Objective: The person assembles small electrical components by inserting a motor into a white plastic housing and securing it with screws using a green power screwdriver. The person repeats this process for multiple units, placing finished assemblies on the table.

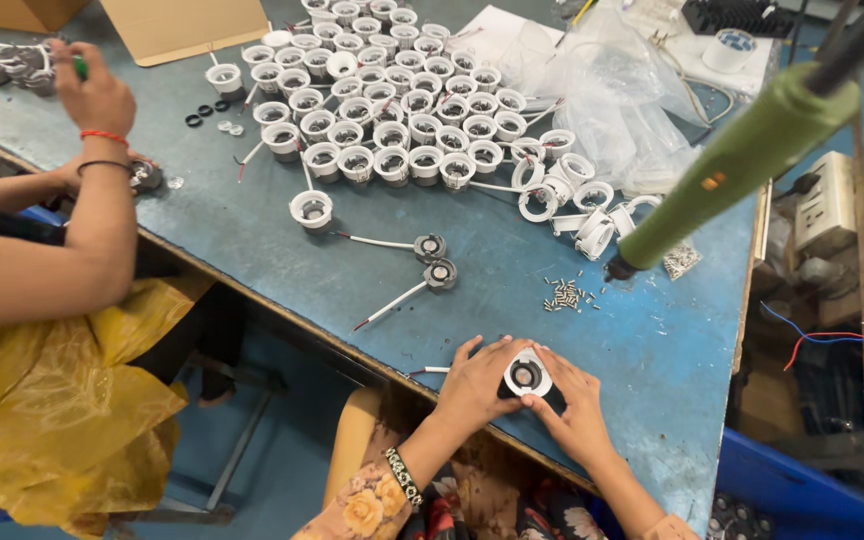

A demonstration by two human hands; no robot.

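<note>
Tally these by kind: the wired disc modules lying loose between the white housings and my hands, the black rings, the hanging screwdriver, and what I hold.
wired disc modules: 2
black rings: 3
green hanging screwdriver: 1
white round fitting, held by left hand and right hand: 1
Total: 7
</note>
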